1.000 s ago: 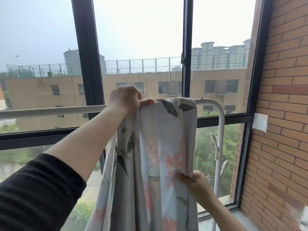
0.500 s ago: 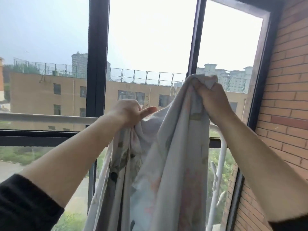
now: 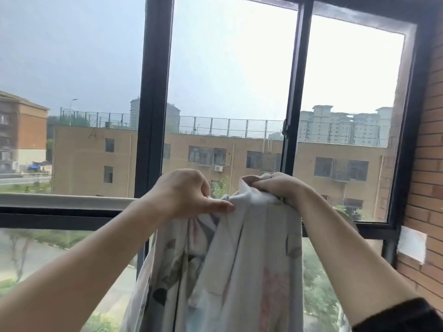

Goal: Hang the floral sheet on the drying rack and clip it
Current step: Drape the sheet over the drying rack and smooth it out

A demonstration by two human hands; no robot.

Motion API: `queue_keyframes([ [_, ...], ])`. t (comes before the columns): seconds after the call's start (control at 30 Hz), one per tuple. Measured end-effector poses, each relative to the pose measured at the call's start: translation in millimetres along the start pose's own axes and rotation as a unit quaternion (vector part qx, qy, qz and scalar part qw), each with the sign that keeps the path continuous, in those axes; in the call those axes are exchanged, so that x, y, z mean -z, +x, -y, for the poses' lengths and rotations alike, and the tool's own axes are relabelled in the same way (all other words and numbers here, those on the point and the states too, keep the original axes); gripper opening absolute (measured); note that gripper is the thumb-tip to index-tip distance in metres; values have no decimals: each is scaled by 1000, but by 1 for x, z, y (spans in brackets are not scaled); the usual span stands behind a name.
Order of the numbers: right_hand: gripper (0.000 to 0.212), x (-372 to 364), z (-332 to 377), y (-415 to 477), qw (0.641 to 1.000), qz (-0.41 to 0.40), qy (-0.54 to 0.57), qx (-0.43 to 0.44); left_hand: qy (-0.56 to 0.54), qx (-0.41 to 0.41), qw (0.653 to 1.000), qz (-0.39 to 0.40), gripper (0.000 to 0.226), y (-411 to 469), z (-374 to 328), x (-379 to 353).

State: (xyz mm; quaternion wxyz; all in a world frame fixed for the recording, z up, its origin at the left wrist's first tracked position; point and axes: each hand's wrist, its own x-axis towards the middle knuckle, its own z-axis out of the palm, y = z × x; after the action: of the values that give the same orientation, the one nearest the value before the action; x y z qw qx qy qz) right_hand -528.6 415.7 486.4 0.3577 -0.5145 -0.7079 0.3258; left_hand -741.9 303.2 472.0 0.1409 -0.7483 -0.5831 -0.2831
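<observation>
The drying rack (image 3: 64,201) shows as a pale horizontal rail running in from the left. Near its right end the floral sheet (image 3: 239,271) is bunched at rail height and hangs in folds, hiding the rail there.

A large window (image 3: 230,80) is divided by black frame uprights (image 3: 155,92). A red brick wall (image 3: 429,164) is noted at right, with a white patch (image 3: 411,244) fixed to it. Tan buildings (image 3: 91,159) and an overcast sky (image 3: 60,44) are observed outside. Daylight is diffuse.
</observation>
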Motion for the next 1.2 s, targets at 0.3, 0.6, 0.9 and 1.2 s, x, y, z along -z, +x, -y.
queue_keyframes([
  [0.3, 24, -6, 3, -9, 991, -60, -111, 42, -47, -137, 989, -21, 57, 0, -7, -5],
  [0.6, 45, 1, 1, -43, 959, -83, -211, 173, -66, -142, 987, -28, 18, -1, -15, -6],
  [0.9, 16, -15, -62, -135, 885, -350, -72, 299, -53, -128, 989, -55, 16, -1, -20, -12],
  [1.2, 68, -96, -158, -165, 987, -93, 85, 102, -43, -109, 992, -49, 15, -5, -20, -9],
])
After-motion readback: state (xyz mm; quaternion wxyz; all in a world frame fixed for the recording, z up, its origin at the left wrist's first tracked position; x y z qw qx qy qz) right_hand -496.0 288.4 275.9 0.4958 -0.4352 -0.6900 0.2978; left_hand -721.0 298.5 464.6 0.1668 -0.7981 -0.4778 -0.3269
